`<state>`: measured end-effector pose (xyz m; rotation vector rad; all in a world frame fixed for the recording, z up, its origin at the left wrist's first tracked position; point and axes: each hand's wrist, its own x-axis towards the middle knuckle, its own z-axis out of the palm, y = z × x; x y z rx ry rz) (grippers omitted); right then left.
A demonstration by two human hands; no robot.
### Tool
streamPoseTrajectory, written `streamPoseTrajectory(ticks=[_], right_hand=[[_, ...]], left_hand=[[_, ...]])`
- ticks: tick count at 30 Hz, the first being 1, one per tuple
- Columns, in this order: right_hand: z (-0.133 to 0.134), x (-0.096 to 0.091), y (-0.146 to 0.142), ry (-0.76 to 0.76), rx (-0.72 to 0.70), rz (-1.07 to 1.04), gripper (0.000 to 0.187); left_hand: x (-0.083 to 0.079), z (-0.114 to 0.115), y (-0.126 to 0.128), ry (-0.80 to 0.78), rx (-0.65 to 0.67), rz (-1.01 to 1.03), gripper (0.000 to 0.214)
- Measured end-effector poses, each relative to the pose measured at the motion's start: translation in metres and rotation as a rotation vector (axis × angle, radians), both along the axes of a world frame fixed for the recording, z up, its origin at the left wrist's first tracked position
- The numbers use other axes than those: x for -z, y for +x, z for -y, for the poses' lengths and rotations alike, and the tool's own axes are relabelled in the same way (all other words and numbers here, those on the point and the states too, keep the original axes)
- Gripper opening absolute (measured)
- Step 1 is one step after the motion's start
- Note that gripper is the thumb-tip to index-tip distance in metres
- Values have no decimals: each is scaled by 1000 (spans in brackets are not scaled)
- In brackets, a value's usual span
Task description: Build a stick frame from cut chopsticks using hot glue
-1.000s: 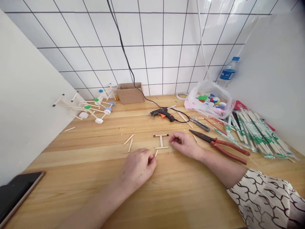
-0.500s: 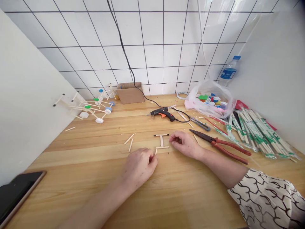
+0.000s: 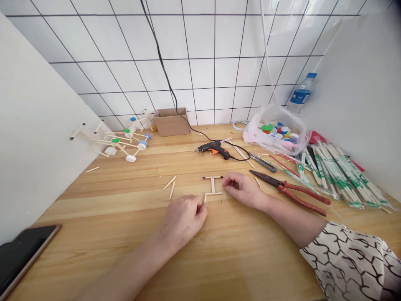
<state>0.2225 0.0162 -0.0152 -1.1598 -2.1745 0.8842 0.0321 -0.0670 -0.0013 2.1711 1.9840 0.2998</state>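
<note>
On the wooden tabletop (image 3: 125, 196) lies an I-shaped frame of thin wooden sticks (image 3: 213, 185), directly ahead of me. My left hand (image 3: 183, 219) rests just below it, its pinched fingertips on a short wooden stick (image 3: 205, 198) by the left end of the frame's lower bar. My right hand (image 3: 242, 190) lies to the right of the frame, fingers loosely curled and holding nothing. Long-nosed pliers with red handles (image 3: 290, 192) lie just beyond it. Two loose sticks (image 3: 171, 186) lie left of the frame.
Farther back are a black glue gun (image 3: 216, 149) with its cord, scissors (image 3: 265, 164), and a plastic bag of bottle caps (image 3: 277, 131). Bundled chopsticks (image 3: 341, 177) lie right. A stick-and-cap model (image 3: 122, 142), cardboard box (image 3: 171, 123), and phone (image 3: 21, 259) lie left. Panels flank the table.
The short stick has moved up against the left end of the lower bar, and my left hand has shifted slightly right. My right hand stays about where it was.
</note>
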Motion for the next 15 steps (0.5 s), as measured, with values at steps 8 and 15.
streamPoseTrajectory(ticks=[8, 15], right_hand=[[0, -1, 0, -1, -2, -7, 20], [0, -1, 0, 0, -3, -4, 20]], left_hand=[[-2, 0, 1, -12, 7, 14, 31], [2, -6, -20, 40, 4, 51, 39]])
